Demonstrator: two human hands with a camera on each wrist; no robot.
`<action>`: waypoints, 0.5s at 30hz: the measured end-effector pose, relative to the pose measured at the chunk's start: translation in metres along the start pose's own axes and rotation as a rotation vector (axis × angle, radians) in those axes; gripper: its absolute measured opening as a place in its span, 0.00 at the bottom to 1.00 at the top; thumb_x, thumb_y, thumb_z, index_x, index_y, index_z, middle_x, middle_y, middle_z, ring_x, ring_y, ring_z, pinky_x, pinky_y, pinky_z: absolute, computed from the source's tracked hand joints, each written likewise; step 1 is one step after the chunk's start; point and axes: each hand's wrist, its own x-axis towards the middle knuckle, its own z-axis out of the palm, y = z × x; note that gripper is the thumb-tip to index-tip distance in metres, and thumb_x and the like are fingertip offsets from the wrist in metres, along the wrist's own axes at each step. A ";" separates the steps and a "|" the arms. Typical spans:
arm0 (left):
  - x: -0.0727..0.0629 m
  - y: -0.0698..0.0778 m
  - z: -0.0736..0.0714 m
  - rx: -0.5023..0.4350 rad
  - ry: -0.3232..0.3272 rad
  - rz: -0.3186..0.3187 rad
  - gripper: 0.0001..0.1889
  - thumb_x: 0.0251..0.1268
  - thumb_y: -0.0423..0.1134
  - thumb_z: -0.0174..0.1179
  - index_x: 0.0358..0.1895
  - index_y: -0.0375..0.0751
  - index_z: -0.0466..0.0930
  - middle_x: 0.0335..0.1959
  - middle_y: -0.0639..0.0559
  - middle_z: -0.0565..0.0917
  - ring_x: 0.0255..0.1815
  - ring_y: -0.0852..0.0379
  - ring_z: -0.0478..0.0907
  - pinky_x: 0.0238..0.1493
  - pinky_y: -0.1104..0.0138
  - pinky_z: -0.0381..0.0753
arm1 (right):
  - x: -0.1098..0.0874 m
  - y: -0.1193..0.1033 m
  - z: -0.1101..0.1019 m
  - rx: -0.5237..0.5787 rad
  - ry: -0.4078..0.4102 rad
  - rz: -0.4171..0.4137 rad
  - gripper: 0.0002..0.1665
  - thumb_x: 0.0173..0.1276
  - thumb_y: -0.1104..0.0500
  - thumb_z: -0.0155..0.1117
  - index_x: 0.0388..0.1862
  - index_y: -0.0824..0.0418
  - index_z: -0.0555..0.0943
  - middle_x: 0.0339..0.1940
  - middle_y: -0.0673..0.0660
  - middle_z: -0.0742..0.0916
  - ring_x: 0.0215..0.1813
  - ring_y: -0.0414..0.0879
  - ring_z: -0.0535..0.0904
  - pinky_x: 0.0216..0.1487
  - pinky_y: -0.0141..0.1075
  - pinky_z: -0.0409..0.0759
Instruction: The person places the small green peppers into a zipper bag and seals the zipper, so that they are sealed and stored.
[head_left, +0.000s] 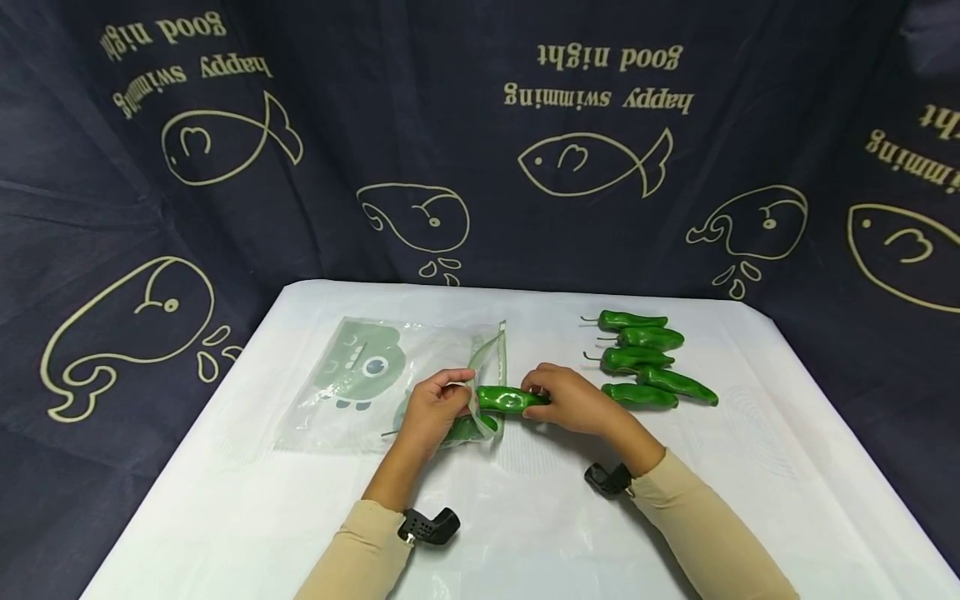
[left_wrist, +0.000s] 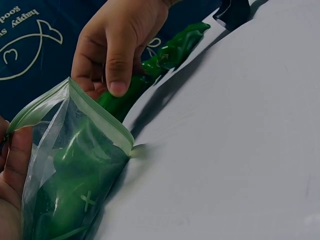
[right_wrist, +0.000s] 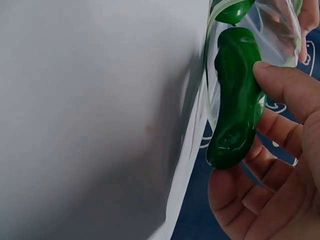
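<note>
i watched the right grip (head_left: 573, 400) hold a pepper (head_left: 504, 399) at the open mouth of the bag (head_left: 367, 367), while the left grip (head_left: 433, 410) pinched its edge. another pepper (head_left: 465, 429) lay inside; five peppers (head_left: 636, 358) lay on the worktop (head_left: 540, 533), to the right.

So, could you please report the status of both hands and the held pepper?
Left hand holding clear bag at its open mouth. Right hand gripping held pepper, one end at the mouth. Bagged pepper near the opening may crowd it.
</note>
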 end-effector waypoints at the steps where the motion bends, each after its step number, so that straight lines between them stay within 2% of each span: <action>1: 0.000 0.000 0.000 0.000 0.001 -0.002 0.16 0.65 0.21 0.55 0.55 0.18 0.75 0.27 0.51 0.77 0.29 0.63 0.75 0.36 0.68 0.85 | 0.001 -0.001 0.001 0.008 -0.005 0.005 0.15 0.61 0.56 0.76 0.45 0.55 0.82 0.38 0.47 0.80 0.39 0.40 0.76 0.38 0.36 0.78; 8: -0.001 0.001 0.001 -0.004 0.006 -0.004 0.16 0.65 0.21 0.55 0.54 0.17 0.75 0.28 0.50 0.78 0.29 0.63 0.76 0.36 0.68 0.85 | 0.008 -0.003 0.004 0.065 -0.051 0.006 0.13 0.62 0.57 0.75 0.43 0.55 0.82 0.36 0.48 0.80 0.38 0.44 0.75 0.39 0.37 0.76; 15: 0.000 0.000 0.001 -0.007 0.009 -0.006 0.16 0.64 0.21 0.56 0.54 0.17 0.75 0.28 0.49 0.78 0.30 0.63 0.77 0.36 0.68 0.85 | 0.012 -0.004 0.006 0.096 -0.088 0.008 0.14 0.61 0.62 0.75 0.45 0.58 0.82 0.35 0.48 0.79 0.38 0.45 0.75 0.40 0.37 0.75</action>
